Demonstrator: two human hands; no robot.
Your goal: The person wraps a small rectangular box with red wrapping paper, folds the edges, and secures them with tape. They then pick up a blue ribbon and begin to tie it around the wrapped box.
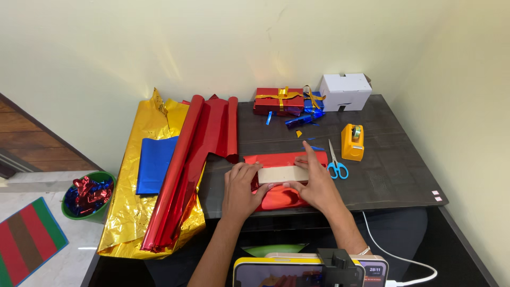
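At a dark bench (393,170) pushed into a corner, a person presses a small beige box (283,174) down onto a sheet of red foil paper (281,159) near the front edge. The left hand (240,190) lies flat, fingers (245,171) spread and resting against the box's left end. The right hand (313,183) covers the box's right end, fingers stretched out along the foil's far side and thumb tucked under the near side; neither hand pinches anything. The box sits between the two hands, touching both, with foil showing beyond it and bulging up in front of it.

The slick foil looks likely to slide or spring back if either palm lifts, which would leave the box crooked on the sheet. The loose fold at the front could also crease or tear under the thumb's pressure.

Blue-handled scissors (336,165) lie just right of the right hand, an orange tape dispenser (353,142) beyond them. A wrapped red gift (278,101) with gold ribbon, a blue gift (313,101) and a white carton (345,91) stand at the back. Red foil rolls (180,170), gold foil (133,175) and a blue sheet (154,163) spill over the left edge above a green bin (87,195).
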